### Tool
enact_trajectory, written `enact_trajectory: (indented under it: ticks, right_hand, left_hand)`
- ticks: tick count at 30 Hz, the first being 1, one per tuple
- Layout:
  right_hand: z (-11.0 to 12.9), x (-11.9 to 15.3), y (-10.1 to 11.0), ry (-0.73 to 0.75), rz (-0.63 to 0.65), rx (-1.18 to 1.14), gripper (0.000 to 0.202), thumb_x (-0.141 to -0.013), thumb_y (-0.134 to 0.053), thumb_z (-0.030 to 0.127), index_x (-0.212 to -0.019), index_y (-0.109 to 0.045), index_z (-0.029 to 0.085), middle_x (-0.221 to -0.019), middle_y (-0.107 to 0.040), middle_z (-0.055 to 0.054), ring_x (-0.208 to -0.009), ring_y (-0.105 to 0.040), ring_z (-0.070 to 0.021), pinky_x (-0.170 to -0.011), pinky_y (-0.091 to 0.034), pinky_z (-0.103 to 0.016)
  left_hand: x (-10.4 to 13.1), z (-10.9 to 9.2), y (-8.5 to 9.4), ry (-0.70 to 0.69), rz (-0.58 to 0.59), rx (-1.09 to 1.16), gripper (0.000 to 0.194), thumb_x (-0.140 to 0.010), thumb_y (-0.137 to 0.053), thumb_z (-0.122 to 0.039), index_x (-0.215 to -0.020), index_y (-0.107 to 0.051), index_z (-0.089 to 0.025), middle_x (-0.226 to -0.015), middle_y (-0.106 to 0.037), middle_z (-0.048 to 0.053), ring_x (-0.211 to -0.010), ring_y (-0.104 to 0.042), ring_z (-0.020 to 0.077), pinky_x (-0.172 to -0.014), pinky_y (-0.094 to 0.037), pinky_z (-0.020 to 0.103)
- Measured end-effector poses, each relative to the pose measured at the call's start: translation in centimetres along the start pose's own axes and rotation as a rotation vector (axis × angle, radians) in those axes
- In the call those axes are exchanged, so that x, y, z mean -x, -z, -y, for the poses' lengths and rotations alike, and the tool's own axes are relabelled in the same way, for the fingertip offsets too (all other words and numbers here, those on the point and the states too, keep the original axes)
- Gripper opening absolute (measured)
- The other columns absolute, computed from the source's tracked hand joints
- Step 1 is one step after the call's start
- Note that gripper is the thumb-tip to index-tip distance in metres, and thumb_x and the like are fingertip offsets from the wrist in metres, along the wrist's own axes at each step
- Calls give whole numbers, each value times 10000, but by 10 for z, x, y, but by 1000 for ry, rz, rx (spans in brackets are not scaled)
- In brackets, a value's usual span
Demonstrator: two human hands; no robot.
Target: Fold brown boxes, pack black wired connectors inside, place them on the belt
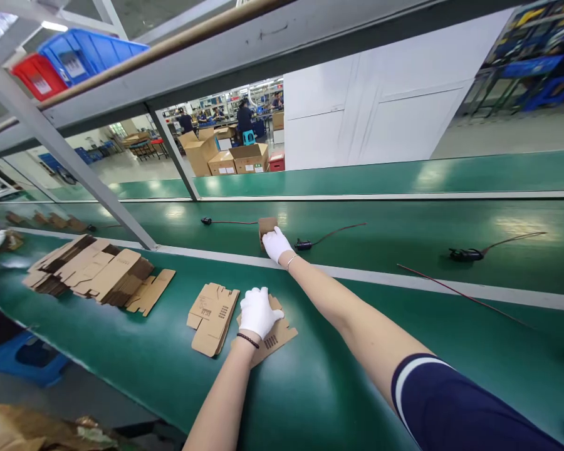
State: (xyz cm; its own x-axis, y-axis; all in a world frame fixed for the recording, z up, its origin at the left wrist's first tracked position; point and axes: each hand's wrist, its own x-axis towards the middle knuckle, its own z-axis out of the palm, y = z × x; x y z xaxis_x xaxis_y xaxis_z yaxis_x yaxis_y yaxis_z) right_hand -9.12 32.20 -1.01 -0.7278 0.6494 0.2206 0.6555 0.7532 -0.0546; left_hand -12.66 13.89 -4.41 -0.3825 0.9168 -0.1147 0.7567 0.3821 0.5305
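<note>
Two gloved hands work the green conveyor belt (404,238). At nine o'clock lies the big heap of flat cardboard blanks (94,272). The left hand (258,311) rests palm-down, fingers spread, on a flat blank (275,338), its long axis running seven to one o'clock. The right hand (276,243), reaching to twelve o'clock, covers the small folded box (266,225); whether its fingers grip it is hidden. Cables (329,236) lie at two o'clock.
</note>
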Motion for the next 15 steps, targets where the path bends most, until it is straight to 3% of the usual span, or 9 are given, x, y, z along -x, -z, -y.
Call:
enact_trajectory:
  ticks: [3, 6, 9, 11, 13, 15]
  right_hand:
    - [3, 25, 2, -34, -90, -118, 375, -883, -452, 182, -1234, -521, 70, -1303, -507, -204, -1214, -431, -267, -1072, -213, -438]
    - [4, 80, 6, -104, -138, -243, 430, -953, -324, 291, -1339, -436, 140, -1325, -504, -152, -1203, -461, -228, -1009, -356, -391]
    - [11, 139, 11, -203, -183, -527, 500, -954, -319, 372, -1411, -345, 170, -1253, -561, -126, -1064, -571, -196, -896, -467, -341]
    - [18, 167, 16, -268, -247, -707, 585, -909, -429, 438, -1432, -313, 204, -1260, -549, -114, -1050, -580, -204, -890, -480, -347]
    - [24, 183, 25, -320, -309, -742, 585, -885, -473, 443, -1414, -351, 224, -1281, -527, -110, -1107, -549, -218, -930, -462, -366]
    - [26, 193, 34, -327, -309, -699, 472, -909, -430, 401, -1346, -450, 223, -1258, -543, -102, -1126, -536, -214, -954, -448, -366]
  left_hand:
    - [-2, 16, 13, 0, -15, 145, 463, -548, -778, -336, -944, -631, -147, -977, -644, 136, -935, -604, 306, -829, -454, 396]
    - [0, 27, 30, -6, -86, 335, 283, -745, -612, -385, -915, -619, -158, -894, -665, 81, -852, -627, 217, -791, -480, 332]
    - [12, 18, 38, -12, -239, 493, 342, -875, -413, -403, -1049, -562, -149, -1034, -647, 97, -964, -612, 189, -847, -479, 313]
    - [27, 2, 35, -57, -297, 668, 362, -872, -423, -425, -1075, -545, -152, -1097, -632, 105, -1013, -601, 194, -876, -477, 321]
    - [46, -17, 27, -137, -237, 919, 369, -830, -513, -444, -1065, -558, -163, -1099, -638, 100, -1013, -606, 208, -888, -479, 340]
    - [64, -30, 20, -201, -63, 1137, 413, -778, -601, -451, -1078, -569, -169, -1101, -644, 102, -1006, -611, 222, -891, -481, 361]
